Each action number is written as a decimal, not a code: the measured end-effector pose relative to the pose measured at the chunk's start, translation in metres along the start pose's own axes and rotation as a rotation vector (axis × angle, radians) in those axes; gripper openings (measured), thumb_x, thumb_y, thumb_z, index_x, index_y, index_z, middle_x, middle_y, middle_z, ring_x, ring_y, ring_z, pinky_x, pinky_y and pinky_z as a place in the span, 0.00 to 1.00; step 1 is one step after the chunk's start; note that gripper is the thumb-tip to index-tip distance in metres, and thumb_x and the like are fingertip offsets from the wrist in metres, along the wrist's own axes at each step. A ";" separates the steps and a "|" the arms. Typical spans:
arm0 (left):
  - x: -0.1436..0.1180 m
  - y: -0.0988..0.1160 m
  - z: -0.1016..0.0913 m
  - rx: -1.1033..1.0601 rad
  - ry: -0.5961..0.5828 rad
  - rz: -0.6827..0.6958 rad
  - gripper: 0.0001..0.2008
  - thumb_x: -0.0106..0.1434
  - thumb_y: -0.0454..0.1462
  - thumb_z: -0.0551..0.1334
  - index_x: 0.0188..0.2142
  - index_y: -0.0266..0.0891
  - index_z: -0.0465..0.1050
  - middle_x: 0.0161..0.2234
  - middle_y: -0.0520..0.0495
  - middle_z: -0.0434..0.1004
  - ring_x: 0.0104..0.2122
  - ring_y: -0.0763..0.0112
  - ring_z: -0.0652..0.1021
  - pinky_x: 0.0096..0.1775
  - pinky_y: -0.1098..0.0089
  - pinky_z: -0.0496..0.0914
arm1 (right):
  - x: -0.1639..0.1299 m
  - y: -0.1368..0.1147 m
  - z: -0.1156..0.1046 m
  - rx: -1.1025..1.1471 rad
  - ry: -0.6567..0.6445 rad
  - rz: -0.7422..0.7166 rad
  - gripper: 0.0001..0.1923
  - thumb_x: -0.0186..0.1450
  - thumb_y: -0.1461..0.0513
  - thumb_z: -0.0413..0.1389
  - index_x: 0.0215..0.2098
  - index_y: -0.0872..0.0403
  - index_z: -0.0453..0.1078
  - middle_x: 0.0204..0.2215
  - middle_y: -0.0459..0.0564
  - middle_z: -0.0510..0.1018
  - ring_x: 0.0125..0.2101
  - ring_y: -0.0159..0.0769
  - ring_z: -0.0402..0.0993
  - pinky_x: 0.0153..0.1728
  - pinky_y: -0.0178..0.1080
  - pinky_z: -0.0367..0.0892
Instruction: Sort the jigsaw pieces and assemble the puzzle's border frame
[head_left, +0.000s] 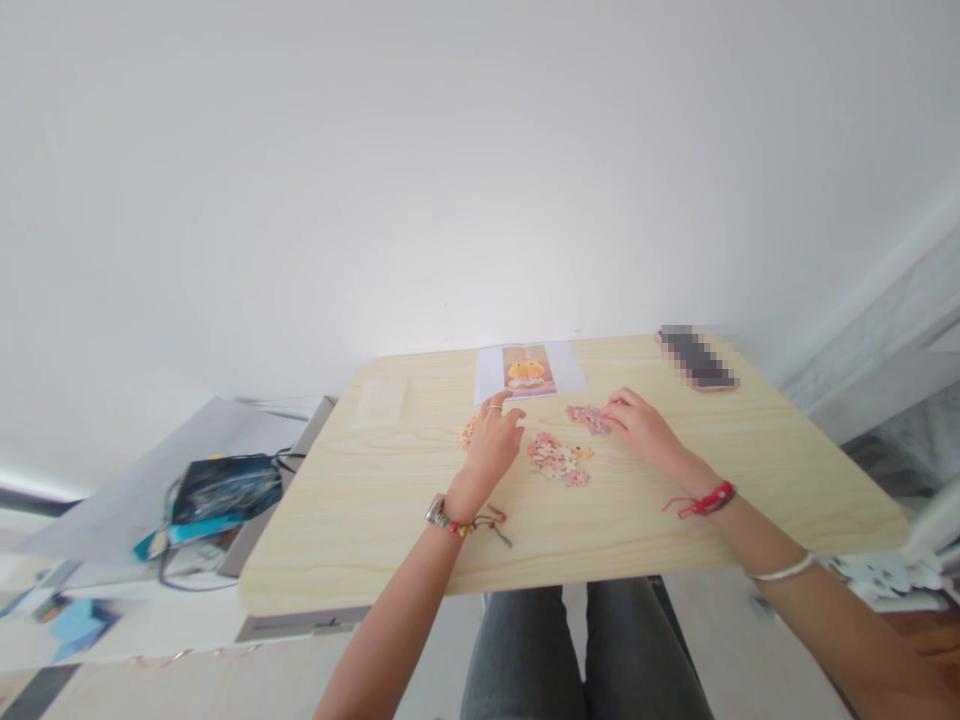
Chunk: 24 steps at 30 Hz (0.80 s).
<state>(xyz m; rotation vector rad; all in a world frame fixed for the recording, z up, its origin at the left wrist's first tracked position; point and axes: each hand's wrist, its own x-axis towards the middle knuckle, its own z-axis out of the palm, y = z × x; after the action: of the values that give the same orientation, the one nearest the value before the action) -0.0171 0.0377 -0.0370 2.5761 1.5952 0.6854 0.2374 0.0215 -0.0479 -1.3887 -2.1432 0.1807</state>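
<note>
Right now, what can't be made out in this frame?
Head view:
- Phone: blurred over, no detail.
- Puzzle pieces: too small to read shapes.
- Pieces by left hand: partly hidden behind it.
- Right hand: fingertips hide whether it grips a piece.
- Reference picture: too small.

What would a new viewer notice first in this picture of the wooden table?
The eye goes first to the two hands in the middle of the pale wooden table: the left hand and the right hand rest beside small heaps of colourful puzzle pieces. Just behind them, at the far edge, lies a reference picture of a yellow figure.
</note>
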 end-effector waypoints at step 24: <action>0.002 0.005 0.013 -0.058 0.000 0.076 0.04 0.55 0.30 0.62 0.27 0.39 0.73 0.48 0.41 0.67 0.49 0.60 0.69 0.48 0.58 0.68 | 0.033 -0.063 0.026 -0.050 -0.184 -0.120 0.07 0.62 0.66 0.53 0.27 0.58 0.70 0.31 0.50 0.69 0.31 0.33 0.66 0.34 0.36 0.63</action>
<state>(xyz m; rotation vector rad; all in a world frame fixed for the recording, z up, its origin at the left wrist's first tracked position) -0.0069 0.0395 -0.0472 2.6064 1.4616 0.7265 0.1638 0.0275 -0.0312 -1.3105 -2.3900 0.2174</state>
